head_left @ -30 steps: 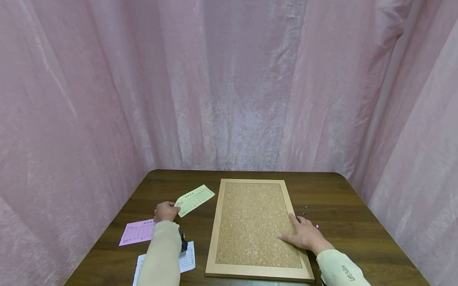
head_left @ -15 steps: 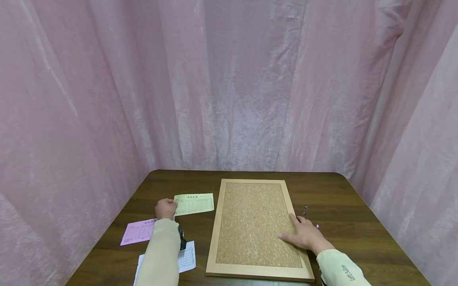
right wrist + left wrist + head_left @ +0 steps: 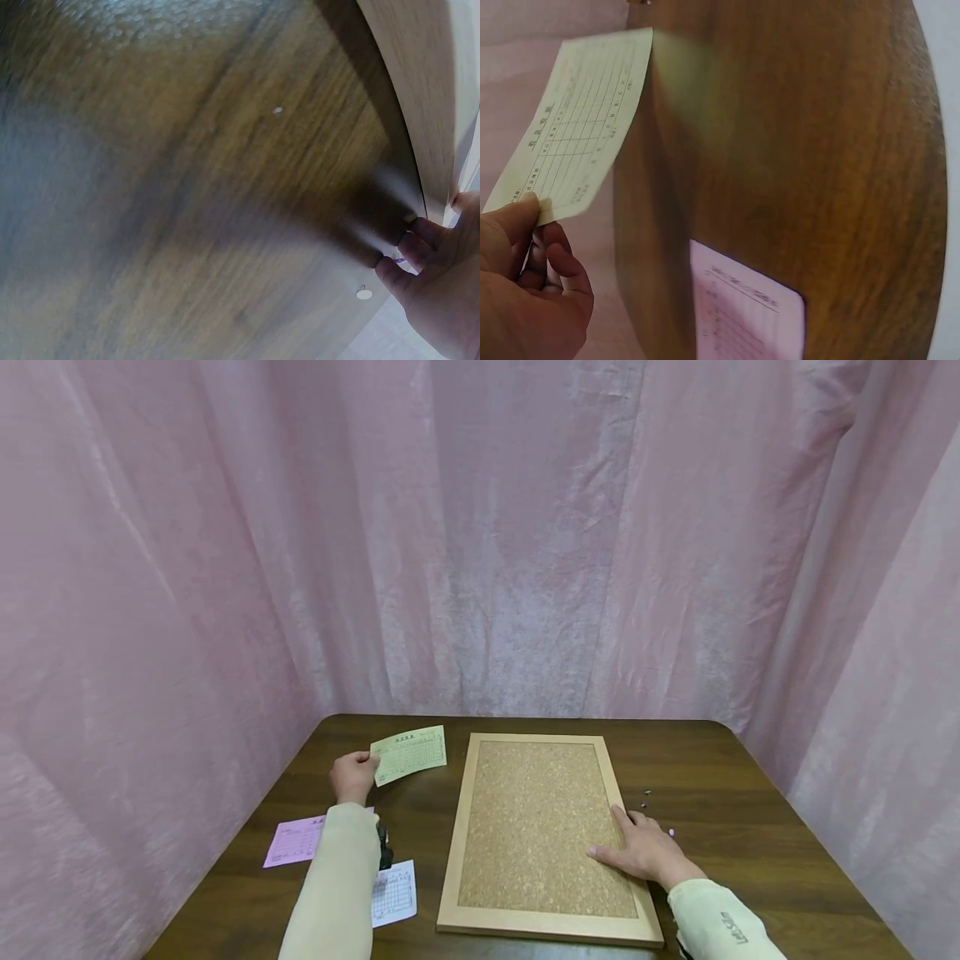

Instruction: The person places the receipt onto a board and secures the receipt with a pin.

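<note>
Paper (image 3: pixel 411 755) of pale green is left of centre in the head view, pinched at one end by the left hand (image 3: pixel 354 777). Lower left lie a pink slip (image 3: pixel 295 842) and a white slip (image 3: pixel 394 893). Lower right, the right hand (image 3: pixel 647 850), uncurled with thumb spread, rests across the right edge of a cork board (image 3: pixel 540 827)

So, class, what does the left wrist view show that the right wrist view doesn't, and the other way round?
Only the left wrist view shows the left hand pinching one end of a pale green slip, and a pink slip nearby.

Only the right wrist view shows the right hand at the edge of the light wooden frame, with a small pale round thing near its fingers.

Both share the brown table.
</note>
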The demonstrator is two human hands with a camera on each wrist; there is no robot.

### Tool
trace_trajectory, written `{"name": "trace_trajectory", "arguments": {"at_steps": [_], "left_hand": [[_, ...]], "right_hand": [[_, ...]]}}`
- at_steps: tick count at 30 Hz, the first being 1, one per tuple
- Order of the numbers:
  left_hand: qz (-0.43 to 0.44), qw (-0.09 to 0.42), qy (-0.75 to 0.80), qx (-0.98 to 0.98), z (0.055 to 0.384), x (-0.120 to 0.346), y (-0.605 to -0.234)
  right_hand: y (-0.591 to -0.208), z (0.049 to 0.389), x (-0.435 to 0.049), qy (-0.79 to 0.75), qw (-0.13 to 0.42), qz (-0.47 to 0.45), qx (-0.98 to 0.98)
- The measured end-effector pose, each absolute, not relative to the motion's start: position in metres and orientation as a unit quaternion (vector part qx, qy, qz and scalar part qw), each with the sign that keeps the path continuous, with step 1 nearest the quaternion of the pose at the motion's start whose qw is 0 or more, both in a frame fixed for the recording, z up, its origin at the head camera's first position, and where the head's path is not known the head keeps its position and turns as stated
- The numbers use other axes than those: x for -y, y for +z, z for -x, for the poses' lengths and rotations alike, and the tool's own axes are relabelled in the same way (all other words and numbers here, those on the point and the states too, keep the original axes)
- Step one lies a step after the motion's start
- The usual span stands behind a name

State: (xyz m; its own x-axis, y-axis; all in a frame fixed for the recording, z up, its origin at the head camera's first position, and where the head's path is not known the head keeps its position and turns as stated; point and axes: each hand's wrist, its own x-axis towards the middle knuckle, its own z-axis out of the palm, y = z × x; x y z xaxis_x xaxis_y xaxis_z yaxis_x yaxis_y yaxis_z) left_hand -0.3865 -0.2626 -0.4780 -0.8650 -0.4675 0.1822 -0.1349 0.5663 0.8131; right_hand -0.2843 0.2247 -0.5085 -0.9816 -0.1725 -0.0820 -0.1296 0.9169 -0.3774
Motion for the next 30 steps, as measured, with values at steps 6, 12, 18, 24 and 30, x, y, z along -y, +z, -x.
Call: {"name": "trace_trajectory", "arguments": {"at_steps": [6,12,18,24,30], "left_hand": [[-0.163,0.193,-0.446,0.858,0.391,0.258,-0.469],[-0.139,0.204,-0.463,0.851,0.39,0.247,-0.457],[-0.113,0.211,-0.504,0.83,0.393,0.231,-0.445],[-0.101,0.208,-0.546,0.805,0.398,0.213,-0.44],[-0.092,0.191,-0.57,0.794,0.403,0.196,-0.436]], "right_hand": [[-0.505,0.284,-0.225,-0.188,0.056,0.08,-0.977],[-0.505,0.284,-0.224,-0.189,0.057,0.08,-0.977],[-0.506,0.284,-0.225,-0.193,0.056,0.077,-0.977],[-0.506,0.283,-0.223,-0.197,0.052,0.077,-0.976],[-0.508,0.284,-0.223,-0.197,0.055,0.075,-0.976]]}}
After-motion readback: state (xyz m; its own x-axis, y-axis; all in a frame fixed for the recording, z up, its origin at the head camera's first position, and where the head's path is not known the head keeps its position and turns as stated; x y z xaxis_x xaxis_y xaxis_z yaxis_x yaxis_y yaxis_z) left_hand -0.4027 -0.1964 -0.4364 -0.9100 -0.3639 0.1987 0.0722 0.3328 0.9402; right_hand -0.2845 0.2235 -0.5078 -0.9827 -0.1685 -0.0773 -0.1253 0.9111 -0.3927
